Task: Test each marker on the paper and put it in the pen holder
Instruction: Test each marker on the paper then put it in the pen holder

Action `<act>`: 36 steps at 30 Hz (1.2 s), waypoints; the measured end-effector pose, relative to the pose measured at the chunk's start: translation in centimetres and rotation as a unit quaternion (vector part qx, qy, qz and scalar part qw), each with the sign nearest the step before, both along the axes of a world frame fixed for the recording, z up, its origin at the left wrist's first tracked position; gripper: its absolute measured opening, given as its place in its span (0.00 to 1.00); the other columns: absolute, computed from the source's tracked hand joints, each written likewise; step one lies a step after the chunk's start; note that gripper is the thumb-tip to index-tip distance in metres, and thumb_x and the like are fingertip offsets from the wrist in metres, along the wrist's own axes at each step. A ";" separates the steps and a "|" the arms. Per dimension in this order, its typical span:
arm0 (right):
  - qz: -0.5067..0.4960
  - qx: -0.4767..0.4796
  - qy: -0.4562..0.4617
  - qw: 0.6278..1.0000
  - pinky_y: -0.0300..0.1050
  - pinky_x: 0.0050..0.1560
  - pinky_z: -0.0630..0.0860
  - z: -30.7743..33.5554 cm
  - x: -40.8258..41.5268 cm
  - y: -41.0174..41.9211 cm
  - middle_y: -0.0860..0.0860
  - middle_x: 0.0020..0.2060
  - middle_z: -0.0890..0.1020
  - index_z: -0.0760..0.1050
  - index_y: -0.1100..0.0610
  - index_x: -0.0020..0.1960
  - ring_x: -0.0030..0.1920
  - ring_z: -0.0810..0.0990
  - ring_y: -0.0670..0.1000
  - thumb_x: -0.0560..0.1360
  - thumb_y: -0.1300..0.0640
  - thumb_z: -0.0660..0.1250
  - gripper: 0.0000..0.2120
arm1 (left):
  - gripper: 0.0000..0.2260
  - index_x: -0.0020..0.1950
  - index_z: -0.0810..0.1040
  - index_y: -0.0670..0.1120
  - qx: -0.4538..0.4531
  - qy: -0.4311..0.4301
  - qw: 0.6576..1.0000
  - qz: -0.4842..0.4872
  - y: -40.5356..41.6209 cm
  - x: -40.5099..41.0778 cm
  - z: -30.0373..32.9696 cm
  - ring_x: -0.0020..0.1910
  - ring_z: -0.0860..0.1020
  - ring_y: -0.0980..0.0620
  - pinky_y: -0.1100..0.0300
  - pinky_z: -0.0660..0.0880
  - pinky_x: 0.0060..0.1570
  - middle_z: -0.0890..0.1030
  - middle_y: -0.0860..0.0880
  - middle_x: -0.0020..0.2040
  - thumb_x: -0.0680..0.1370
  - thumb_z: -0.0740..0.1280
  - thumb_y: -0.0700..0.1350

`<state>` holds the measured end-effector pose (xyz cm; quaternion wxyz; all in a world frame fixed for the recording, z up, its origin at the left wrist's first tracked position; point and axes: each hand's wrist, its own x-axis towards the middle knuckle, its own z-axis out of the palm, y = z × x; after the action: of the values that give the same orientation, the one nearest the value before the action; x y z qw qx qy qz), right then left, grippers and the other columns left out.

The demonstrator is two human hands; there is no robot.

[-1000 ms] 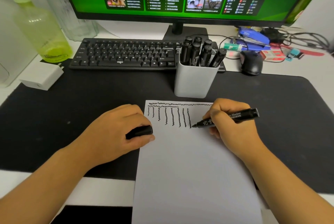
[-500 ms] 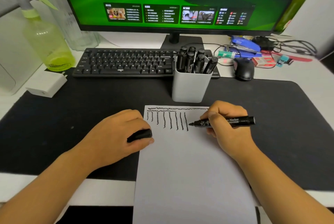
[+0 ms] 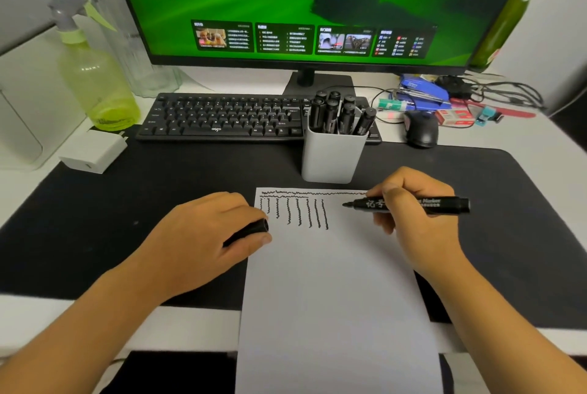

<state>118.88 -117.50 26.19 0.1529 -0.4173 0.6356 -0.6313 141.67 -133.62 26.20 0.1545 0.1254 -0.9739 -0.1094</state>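
Note:
A white sheet of paper (image 3: 336, 292) lies on the black desk mat, with several wavy black test lines near its top edge. My right hand (image 3: 416, 219) holds an uncapped black marker (image 3: 413, 204) level, its tip pointing left just above the paper, right of the drawn lines. My left hand (image 3: 206, 241) rests on the paper's left edge and grips the black marker cap (image 3: 251, 230). Just beyond the paper stands a grey pen holder (image 3: 332, 158) with several capped black markers (image 3: 340, 114) upright in it.
A black keyboard (image 3: 228, 117) and monitor (image 3: 295, 6) stand behind the holder. A mouse (image 3: 421, 128), stapler and cables lie at the back right. A green spray bottle (image 3: 95, 76) and white charger (image 3: 93, 155) sit at the left. The black desk mat (image 3: 95, 219) covers the desk's front.
My right hand has lifted the marker off the paper and drawn it a little right, levelling it out. The left hand has stayed put with the cap.

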 end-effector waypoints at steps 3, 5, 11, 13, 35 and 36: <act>-0.006 -0.005 -0.024 1.000 0.34 0.25 0.70 0.4 0.6 0.7 0.50 0.24 0.80 0.79 0.52 0.32 0.22 0.76 0.44 0.68 0.54 0.60 0.11 | 0.23 0.54 0.80 0.50 0.003 0.008 1.000 -0.006 0.8 0.0 0.7 0.38 0.77 0.61 0.64 0.76 0.38 0.81 0.56 0.42 0.79 0.52 0.62; -0.009 -0.012 -0.053 0.998 0.37 0.24 0.70 0.7 1.2 1.0 0.53 0.23 0.79 0.79 0.51 0.31 0.23 0.75 0.47 0.67 0.54 0.60 0.11 | 0.24 0.54 0.80 0.49 0.008 0.013 1.000 -0.014 1.5 -0.1 1.1 0.38 0.79 0.59 0.62 0.78 0.38 0.82 0.56 0.41 0.79 0.51 0.62; 0.051 -0.044 -0.124 0.990 0.33 0.25 0.69 1.2 3.9 1.8 0.51 0.22 0.77 0.79 0.52 0.31 0.22 0.74 0.47 0.68 0.54 0.60 0.11 | 0.26 0.51 0.79 0.49 0.019 0.011 0.999 -0.023 3.1 -0.7 1.8 0.35 0.79 0.58 0.59 0.79 0.34 0.81 0.56 0.38 0.78 0.48 0.64; 0.075 -0.049 -0.128 0.988 0.33 0.25 0.69 1.3 4.7 1.8 0.51 0.22 0.78 0.80 0.52 0.32 0.22 0.74 0.46 0.69 0.54 0.60 0.12 | 0.25 0.50 0.79 0.49 0.010 0.013 0.999 -0.032 3.5 -0.9 1.9 0.33 0.78 0.59 0.61 0.79 0.33 0.80 0.56 0.37 0.78 0.49 0.63; 0.194 0.060 -0.058 0.977 0.35 0.30 0.75 0.8 6.2 2.1 0.49 0.32 0.84 0.79 0.50 0.42 0.29 0.80 0.44 0.74 0.53 0.67 0.04 | 0.18 0.49 0.75 0.54 0.032 -0.037 0.996 -0.081 3.9 -0.7 1.8 0.32 0.74 0.60 0.64 0.75 0.31 0.75 0.59 0.36 0.79 0.51 0.63; 0.210 0.061 -0.061 0.974 0.35 0.31 0.75 0.8 6.1 2.2 0.51 0.33 0.85 0.79 0.49 0.43 0.30 0.81 0.45 0.74 0.54 0.68 0.01 | 0.18 0.50 0.75 0.54 0.045 -0.040 0.995 -0.083 3.9 -0.7 1.7 0.33 0.74 0.60 0.65 0.75 0.31 0.74 0.59 0.37 0.79 0.51 0.63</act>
<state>124.99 -115.28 26.98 0.3455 -0.4917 0.5605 -0.5699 140.99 -129.71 27.93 0.0997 0.0554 -0.9805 -0.1601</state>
